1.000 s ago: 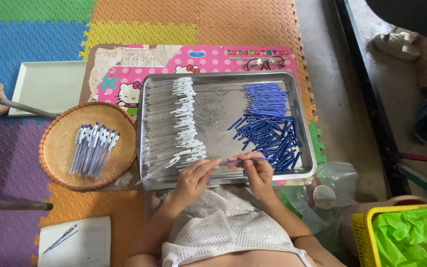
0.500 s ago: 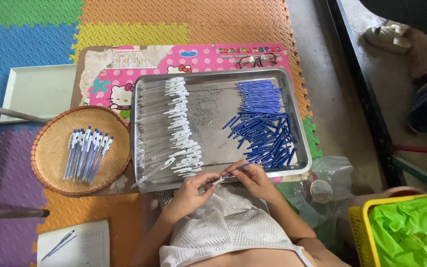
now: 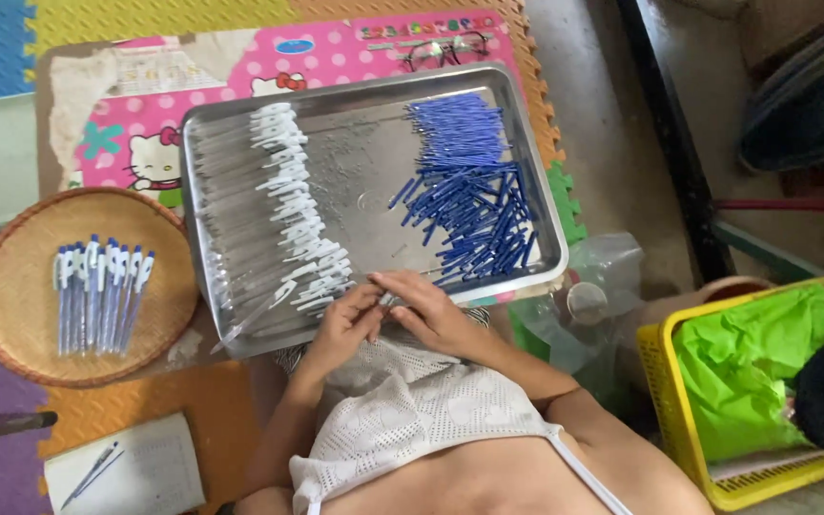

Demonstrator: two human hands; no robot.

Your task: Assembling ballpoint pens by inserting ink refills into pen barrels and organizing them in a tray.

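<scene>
I can barely make out what my left hand and right hand pinch between them at the steel tray's near edge: a thin pen part, mostly hidden by fingers. One row of clear barrels fills the tray's left side, one heap of blue refills its right, bare metal between. About eight finished pens lie in the wicker basket.

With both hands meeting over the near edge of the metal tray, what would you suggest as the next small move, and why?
Probably press the two parts together. The left hand and right hand meet at the near rim of the metal tray, seemingly pinching a thin pen piece I cannot make out. Clear barrels and blue refills lie sorted in it, and finished pens sit in the woven basket.
</scene>
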